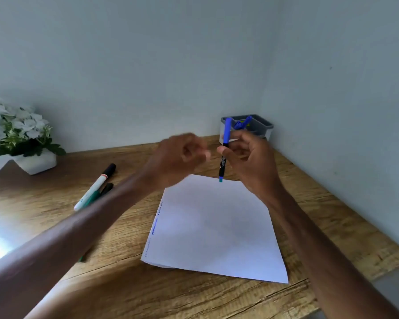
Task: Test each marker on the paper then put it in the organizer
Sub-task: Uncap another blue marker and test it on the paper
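My right hand (249, 157) holds a blue marker (224, 155) upright above the far edge of the white paper (217, 226), blue cap on top. My left hand (180, 155) hovers just left of it, blurred, with its fingers curled and nothing visible in them. The paper carries several scribbled test lines along its left edge. The grey organizer (263, 125) stands in the far corner behind my right hand, with two blue markers (242, 123) sticking out of it. Three more markers lie left of the paper: a white one with a black cap (95, 186), a black one (107, 188) and a green one (91, 199), partly hidden by my left forearm.
A white pot of white flowers (21, 139) stands at the far left of the wooden table (194, 300). Walls close off the table at the back and along the right side. The table's front right edge runs near my right forearm.
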Available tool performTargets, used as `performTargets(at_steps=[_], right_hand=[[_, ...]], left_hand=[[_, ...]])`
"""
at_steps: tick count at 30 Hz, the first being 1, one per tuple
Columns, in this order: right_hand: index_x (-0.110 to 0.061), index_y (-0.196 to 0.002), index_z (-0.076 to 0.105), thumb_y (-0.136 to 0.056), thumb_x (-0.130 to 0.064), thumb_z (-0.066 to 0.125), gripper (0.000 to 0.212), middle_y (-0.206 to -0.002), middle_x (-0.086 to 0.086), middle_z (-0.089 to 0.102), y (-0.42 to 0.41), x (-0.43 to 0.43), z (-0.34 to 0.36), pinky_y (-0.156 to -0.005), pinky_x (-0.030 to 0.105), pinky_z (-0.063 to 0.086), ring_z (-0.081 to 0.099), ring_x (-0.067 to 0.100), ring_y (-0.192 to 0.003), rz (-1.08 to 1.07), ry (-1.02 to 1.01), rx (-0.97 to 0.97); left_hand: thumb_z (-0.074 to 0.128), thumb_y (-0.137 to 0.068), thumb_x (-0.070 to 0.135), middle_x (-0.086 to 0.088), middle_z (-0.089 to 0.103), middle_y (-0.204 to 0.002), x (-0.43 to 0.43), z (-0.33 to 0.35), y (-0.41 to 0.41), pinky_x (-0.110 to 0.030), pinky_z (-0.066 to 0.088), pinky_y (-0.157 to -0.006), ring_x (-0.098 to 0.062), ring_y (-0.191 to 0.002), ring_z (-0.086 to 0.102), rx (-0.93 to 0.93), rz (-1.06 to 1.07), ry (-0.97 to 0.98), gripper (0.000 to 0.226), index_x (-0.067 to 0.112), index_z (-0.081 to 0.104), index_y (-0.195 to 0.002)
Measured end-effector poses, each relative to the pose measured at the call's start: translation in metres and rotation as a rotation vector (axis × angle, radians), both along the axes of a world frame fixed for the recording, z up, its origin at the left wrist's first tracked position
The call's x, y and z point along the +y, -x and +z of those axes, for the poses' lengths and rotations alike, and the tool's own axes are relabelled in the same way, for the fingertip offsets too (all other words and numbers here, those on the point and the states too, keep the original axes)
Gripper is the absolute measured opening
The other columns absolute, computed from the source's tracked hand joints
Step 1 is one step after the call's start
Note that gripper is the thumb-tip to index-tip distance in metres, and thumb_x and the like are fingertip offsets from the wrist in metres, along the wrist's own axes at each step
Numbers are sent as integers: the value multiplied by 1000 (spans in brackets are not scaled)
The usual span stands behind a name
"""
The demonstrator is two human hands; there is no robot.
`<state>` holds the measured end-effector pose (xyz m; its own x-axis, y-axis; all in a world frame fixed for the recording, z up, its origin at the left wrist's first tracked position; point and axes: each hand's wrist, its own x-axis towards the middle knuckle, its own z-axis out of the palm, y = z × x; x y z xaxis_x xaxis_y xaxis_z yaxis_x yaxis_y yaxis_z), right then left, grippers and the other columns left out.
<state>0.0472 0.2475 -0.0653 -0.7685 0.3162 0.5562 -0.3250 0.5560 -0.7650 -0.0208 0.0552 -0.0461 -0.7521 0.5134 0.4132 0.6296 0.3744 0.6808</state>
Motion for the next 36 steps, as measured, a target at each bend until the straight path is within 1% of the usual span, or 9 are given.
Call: performTargets(at_steps=[3, 7, 9, 12, 17, 21, 26, 31, 36], right_hand=[[-23, -126, 55, -89, -12, 77, 45, -109, 0, 75, 12, 14, 9, -77, 44, 65, 76, 17, -89, -45, 40, 19], [-28, -139, 43, -86, -1, 74, 67, -103, 5, 75, 30, 33, 32, -78, 48, 64, 77, 21, -87, -107, -3, 126], [-21, -141, 44, -89, 0, 72, 62, -103, 8, 74, 38, 38, 45, -74, 45, 65, 78, 20, -83, -134, 5, 208], [-13, -134, 51, -96, -8, 65, 40, -97, 10, 74, 52, 42, 57, -67, 41, 65, 77, 19, -75, -204, 47, 360], [-5, -127, 54, -103, -12, 55, 24, -97, 10, 77, 69, 50, 53, -77, 32, 65, 76, 13, -86, -319, 18, 483], [-5, -121, 58, -105, -12, 50, 18, -95, 10, 76, 74, 59, 37, -78, 26, 61, 75, 17, -87, -329, -136, 421], [-6, -118, 61, -105, -11, 54, 16, -106, 8, 76, 80, 63, 22, -85, 20, 56, 74, 19, -98, -295, -222, 277], [-9, -116, 63, -105, -11, 53, 16, -109, 7, 76, 82, 65, 16, -88, 30, 58, 73, 19, -100, -284, -251, 203], [-6, -115, 72, -106, -7, 49, 24, -113, 10, 75, 80, 71, 7, -91, 26, 49, 68, 26, -106, -337, -388, 146]], left_hand=[[81, -85, 42, 21, 68, -111, -10, -12, 3, -10, 47, -78, 8, -97, 61, 73, -136, 381, 30, 33, 72, -112], [78, -85, 47, 19, 64, -121, -12, -23, 6, -23, 45, -92, -1, -108, 54, 112, -197, 550, 36, 34, 71, -118], [75, -87, 50, 19, 63, -123, -10, -27, 7, -28, 46, -96, -3, -111, 53, 111, -209, 561, 33, 37, 70, -117], [74, -88, 49, 17, 61, -125, -10, -30, 8, -29, 47, -96, -4, -112, 52, 94, -203, 563, 32, 38, 69, -117], [72, -89, 51, 19, 57, -127, -9, -36, 10, -24, 41, -92, -4, -115, 49, 90, -194, 560, 32, 41, 66, -119], [71, -89, 52, 20, 56, -129, -8, -37, 11, -24, 42, -92, -4, -116, 49, 90, -188, 568, 33, 42, 64, -121], [70, -91, 51, 16, 56, -131, -8, -35, 9, -33, 46, -99, -7, -117, 49, 99, -191, 580, 33, 41, 64, -122], [68, -91, 52, 16, 56, -132, -8, -35, 8, -35, 47, -101, -6, -119, 49, 99, -186, 590, 33, 41, 63, -122], [68, -91, 53, 17, 56, -133, -7, -36, 9, -32, 46, -100, -6, -119, 49, 106, -181, 597, 34, 42, 62, -122]])
